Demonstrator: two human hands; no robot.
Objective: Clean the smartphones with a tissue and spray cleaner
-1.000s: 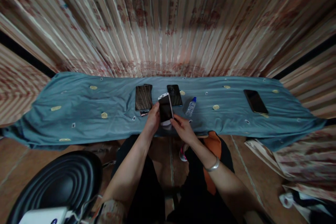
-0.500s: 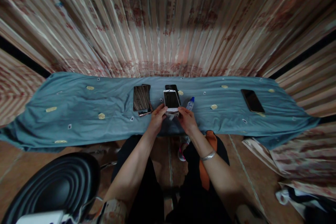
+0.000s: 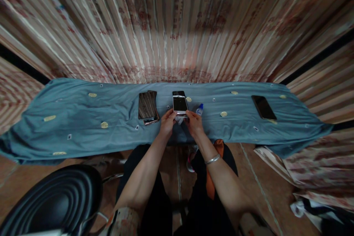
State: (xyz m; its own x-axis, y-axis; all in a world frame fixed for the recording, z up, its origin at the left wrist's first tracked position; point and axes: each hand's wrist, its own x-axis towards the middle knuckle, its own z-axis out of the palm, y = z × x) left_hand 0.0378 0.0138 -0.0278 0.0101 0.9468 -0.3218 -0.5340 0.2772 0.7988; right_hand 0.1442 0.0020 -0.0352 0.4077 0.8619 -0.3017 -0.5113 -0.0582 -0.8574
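Note:
A white-framed smartphone [image 3: 180, 104] with a dark screen is held by its lower corners between both hands. My left hand [image 3: 167, 121] grips the lower left corner, thumb on the front. At the lower right corner my right hand [image 3: 195, 121] is closed the same way. Behind the white phone, a black phone [image 3: 178, 93] shows only its upper part. Something pale and crumpled [image 3: 180, 120] shows below the held phone, between the hands; I cannot tell what it is. Just right of my right hand lies a small clear bottle with a blue cap [image 3: 199, 109].
A blue patterned cloth [image 3: 83, 118] covers the long table. Several phones are stacked [image 3: 147, 106] left of the hands, and a single black phone [image 3: 263, 107] lies far right. Curtains [image 3: 177, 25] hang behind. A round black stool [image 3: 55, 199] stands at lower left.
The held phone has sunk slightly and now leaves a little more of the black phone behind it in sight. Both hands keep their grip. The whole view has shifted slightly.

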